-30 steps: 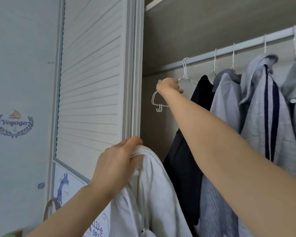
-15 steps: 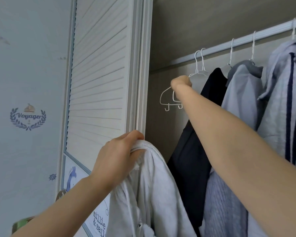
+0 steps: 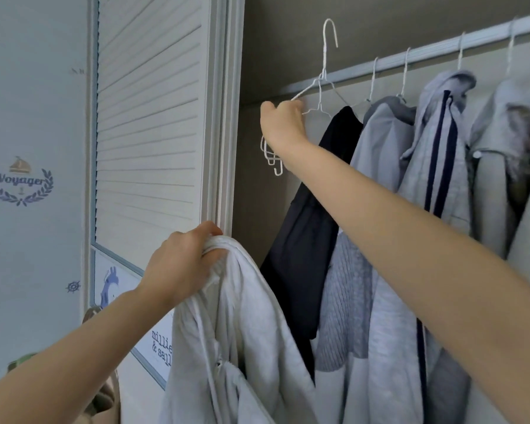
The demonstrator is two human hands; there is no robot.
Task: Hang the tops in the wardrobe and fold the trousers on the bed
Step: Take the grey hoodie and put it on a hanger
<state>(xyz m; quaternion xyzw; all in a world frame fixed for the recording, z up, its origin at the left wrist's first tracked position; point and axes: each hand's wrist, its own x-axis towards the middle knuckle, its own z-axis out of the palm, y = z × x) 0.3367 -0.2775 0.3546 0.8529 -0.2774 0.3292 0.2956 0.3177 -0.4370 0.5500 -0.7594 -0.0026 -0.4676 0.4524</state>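
Two wire hangers (image 3: pixel 320 87) sit bunched in my right hand (image 3: pixel 283 123), whose fingers are curled tight round their shoulder wire; one hook pokes up above the rail (image 3: pixel 426 52), free of it, while I cannot tell whether the other is off. My left hand (image 3: pixel 181 264) grips the white top (image 3: pixel 242 325) by its collar, fingers clamped on the bunched cloth, holding it high beside the wardrobe door (image 3: pixel 147 117) so the neck is ready for a hanger. The dark top (image 3: pixel 309 209) and grey ones hang just right.

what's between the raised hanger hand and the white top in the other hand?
Head view: nothing held there. Between right hand and white top shows only the wardrobe's bare inner wall.
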